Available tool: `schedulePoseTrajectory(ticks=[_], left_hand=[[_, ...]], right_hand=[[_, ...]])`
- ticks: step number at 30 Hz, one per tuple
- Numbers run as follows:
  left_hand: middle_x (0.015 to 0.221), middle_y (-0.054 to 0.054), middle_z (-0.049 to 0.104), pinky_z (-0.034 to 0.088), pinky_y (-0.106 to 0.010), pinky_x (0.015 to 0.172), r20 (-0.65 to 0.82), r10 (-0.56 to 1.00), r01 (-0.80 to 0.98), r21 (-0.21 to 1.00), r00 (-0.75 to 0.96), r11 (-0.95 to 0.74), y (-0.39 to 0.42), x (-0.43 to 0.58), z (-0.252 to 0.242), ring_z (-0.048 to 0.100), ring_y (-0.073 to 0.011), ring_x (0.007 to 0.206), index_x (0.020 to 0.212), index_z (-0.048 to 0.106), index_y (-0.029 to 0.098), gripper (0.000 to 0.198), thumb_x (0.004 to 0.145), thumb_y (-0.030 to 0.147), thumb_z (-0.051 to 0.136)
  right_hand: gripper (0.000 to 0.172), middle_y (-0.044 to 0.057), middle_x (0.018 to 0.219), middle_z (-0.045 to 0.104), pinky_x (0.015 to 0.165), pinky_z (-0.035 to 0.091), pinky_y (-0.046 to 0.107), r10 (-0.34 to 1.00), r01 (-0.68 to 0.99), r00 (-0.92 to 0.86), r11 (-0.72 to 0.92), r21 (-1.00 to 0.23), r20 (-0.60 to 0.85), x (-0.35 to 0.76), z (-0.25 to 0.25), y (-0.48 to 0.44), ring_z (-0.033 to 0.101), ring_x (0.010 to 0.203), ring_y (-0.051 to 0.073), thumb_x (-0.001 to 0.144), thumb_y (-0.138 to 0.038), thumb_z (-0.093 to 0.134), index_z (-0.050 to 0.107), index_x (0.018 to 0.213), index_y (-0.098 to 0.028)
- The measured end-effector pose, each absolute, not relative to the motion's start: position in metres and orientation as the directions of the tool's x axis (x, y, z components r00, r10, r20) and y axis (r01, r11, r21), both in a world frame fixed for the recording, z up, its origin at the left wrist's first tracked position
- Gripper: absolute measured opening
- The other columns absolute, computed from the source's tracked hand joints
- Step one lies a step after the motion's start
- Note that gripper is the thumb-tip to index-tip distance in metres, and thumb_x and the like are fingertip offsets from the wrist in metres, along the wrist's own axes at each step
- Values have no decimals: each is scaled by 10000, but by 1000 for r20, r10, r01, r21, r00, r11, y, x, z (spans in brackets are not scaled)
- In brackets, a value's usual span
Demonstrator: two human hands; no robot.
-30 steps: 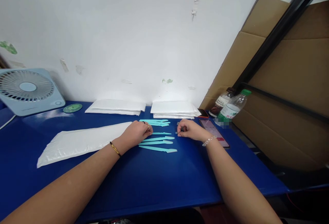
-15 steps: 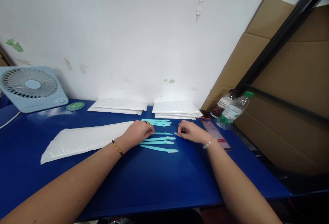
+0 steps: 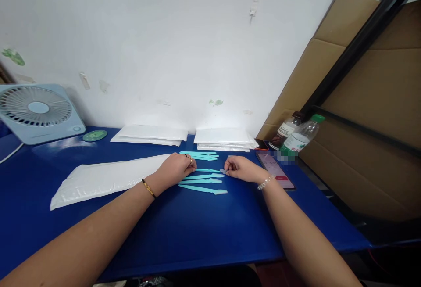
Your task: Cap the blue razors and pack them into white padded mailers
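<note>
Between the fingers of my left hand (image 3: 179, 166) is the handle of a turquoise eyebrow razor (image 3: 208, 170), its blade end pointing right. My right hand (image 3: 237, 168) pinches a small translucent blade cap (image 3: 222, 171), which is at the razor's tip; whether it sits over the blade I cannot tell. Several more eyebrow razors (image 3: 204, 189) lie on the blue table just nearer to me, blade ends to the right. Another group of turquoise razors (image 3: 204, 157) lies close together behind my left hand, partly hidden by it.
A white padded mailer (image 3: 105, 181) lies left of my left hand. Stacked white mailers (image 3: 149, 135) and a second stack (image 3: 223, 138) rest against the wall. At right are a phone (image 3: 275, 170) and two bottles (image 3: 301, 140). A blue fan (image 3: 41, 111) stands far left.
My right hand has moved slightly left, bringing the cap to the razor's tip. My left hand keeps its hold on the razor. The view has shifted a little.
</note>
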State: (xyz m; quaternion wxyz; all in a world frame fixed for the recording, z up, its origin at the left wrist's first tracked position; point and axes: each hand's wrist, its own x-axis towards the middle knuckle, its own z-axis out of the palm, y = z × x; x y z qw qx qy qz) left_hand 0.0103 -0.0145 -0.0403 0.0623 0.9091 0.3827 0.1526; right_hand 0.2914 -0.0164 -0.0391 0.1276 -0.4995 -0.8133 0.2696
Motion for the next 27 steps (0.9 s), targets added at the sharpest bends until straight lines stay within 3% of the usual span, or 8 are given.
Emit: schedulePoseTrajectory(ticks=[11,20,27], left_hand=[[775,11,692,375,-242,643,213,726,675,269,654,-687,-15,11,-42,597,-138,710,734,632,201,200,860,243,482],[760,9,685,369,-243,624,237,722,677,251,650,-692,-11,6,-44,591,-137,684,720,614,197,214,870,249,470],[775,12,688,372,-244,637,224,721,677,249,655,-693,-13,9,-43,595,-138,702,735,627,202,195,865,243,488]], right_hand=[[44,0,716,634,574,385,209,886,753,-460,424,-504,58,267,-32,-27,544,622,106,769,-186,604,646,777,-174],[54,24,757,631,585,374,224,888,811,-450,451,-373,95,283,-28,-24,542,652,126,771,-150,596,642,753,-171],[61,18,764,629,585,375,215,874,779,-474,474,-410,108,268,-30,-26,538,645,113,782,-159,590,647,763,-169]])
